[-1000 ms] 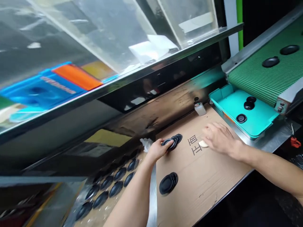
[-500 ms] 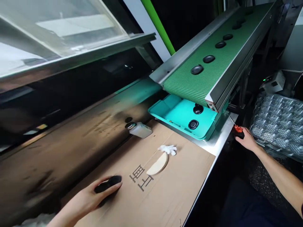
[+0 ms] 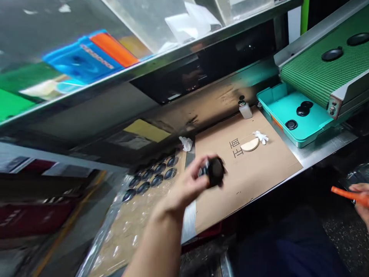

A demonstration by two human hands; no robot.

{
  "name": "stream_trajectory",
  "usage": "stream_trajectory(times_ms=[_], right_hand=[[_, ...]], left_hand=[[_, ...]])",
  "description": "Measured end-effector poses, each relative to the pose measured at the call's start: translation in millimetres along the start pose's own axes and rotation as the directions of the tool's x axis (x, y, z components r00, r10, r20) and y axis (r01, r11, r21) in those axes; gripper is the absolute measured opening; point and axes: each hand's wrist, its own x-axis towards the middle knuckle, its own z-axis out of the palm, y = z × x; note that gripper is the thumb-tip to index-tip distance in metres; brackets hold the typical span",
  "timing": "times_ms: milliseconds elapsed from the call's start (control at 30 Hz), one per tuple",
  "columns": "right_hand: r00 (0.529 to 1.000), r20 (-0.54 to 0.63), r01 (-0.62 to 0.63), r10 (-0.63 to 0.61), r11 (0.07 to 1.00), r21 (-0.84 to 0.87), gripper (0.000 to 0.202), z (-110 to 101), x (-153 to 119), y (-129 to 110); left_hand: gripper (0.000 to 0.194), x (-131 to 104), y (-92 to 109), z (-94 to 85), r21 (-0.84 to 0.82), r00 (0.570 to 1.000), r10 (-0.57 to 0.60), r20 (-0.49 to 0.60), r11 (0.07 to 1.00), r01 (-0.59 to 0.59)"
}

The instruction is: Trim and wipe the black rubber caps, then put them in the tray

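My left hand (image 3: 187, 182) is closed around a black round plastic part (image 3: 216, 172), held above the left edge of the cardboard sheet. Blur hides whether it is one part or a small stack. At the right edge, my right hand (image 3: 362, 202), partly cut off, grips an orange-handled tool (image 3: 343, 193); its tip cannot be made out. A clear blister tray (image 3: 127, 227) lies left of the cardboard, with several black round parts (image 3: 157, 179) in its far pockets. More black parts (image 3: 302, 111) lie in the teal bin (image 3: 314, 132).
A green conveyor belt (image 3: 314, 71) carrying black parts ends over the bin. On the cardboard sheet (image 3: 225, 207) are a half-round pale pad (image 3: 250, 144), crumpled white tissue (image 3: 261, 137) and a bottle (image 3: 245, 110). A shelf edge (image 3: 173, 52) with a blue-and-orange box (image 3: 92, 55) runs above.
The view has swung left, bringing the blister tray into sight. My left hand has lifted the black part off the cardboard. My right hand still holds the orange-handled tool, away from the bin.
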Motion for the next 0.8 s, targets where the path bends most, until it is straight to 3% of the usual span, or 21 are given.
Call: stream_trajectory(times_ms=[33,67,100,133,200,233,300,400,467,533,600,700,733,800], right_hand=[[0.972,0.228,-0.056,0.049,0.998,0.022,0.028,-5,-18,-6],[0.905,0.413,-0.117,0.105,0.993,0.003,0.029,-7,-35,-10],[0.797,0.578,-0.181,0.178,0.982,-0.052,0.032,-6,-50,-12],[0.673,0.695,-0.217,0.253,0.966,-0.141,0.033,-3,-63,-15],[0.449,0.823,-0.192,0.349,0.937,-0.292,0.037,9,-78,-22],[0.369,0.856,-0.152,0.363,0.932,-0.33,0.038,16,-82,-26],[0.271,0.898,-0.062,0.347,0.937,-0.344,0.039,32,-87,-36],[0.165,0.934,0.042,0.317,0.944,-0.328,0.037,56,-91,-41],[0.118,0.946,0.079,0.303,0.947,-0.313,0.037,70,-93,-38],[0.111,0.951,0.094,0.289,0.95,-0.299,0.037,79,-92,-35],[0.169,0.942,0.109,0.289,0.945,-0.309,0.038,83,-87,-35],[0.304,0.894,0.195,0.328,0.897,-0.396,0.038,77,-81,-39],[0.324,0.88,0.256,0.347,0.864,-0.434,0.037,74,-81,-40],[0.301,0.872,0.418,0.386,0.768,-0.485,0.035,66,-87,-38]], left_hand=[[0.071,-31,-24,20.1,-0.14,0.987,-0.084,0.137,0.985,0.103],[0.07,-59,-56,41.6,-0.248,0.937,-0.19,0.294,0.931,0.267],[0.069,-83,-92,63.3,-0.318,0.861,-0.257,0.44,0.852,0.416],[0.067,-102,-130,84.3,-0.387,0.814,-0.276,0.511,0.772,0.504],[0.063,-125,-199,121.1,-0.542,0.798,-0.261,0.543,0.617,0.571],[0.064,-130,-226,135.9,-0.582,0.79,-0.243,0.563,0.561,0.588],[0.074,-134,-259,156.1,-0.616,0.771,-0.213,0.6,0.493,0.615],[0.077,-135,-270,165.0,-0.63,0.761,-0.172,0.626,0.462,0.624],[0.068,-136,-269,163.5,-0.654,0.787,-0.162,0.596,0.47,0.592],[0.057,-137,-268,161.2,-0.681,0.826,-0.176,0.535,0.489,0.545],[0.051,-136,-268,158.3,-0.712,0.868,-0.213,0.449,0.501,0.492],[0.05,-122,-271,151.5,-0.774,0.9,-0.328,0.288,0.474,0.42],[0.051,-114,-274,148.8,-0.793,0.892,-0.383,0.241,0.451,0.409],[0.05,-97,-284,145.2,-0.833,0.858,-0.494,0.139,0.41,0.371]])
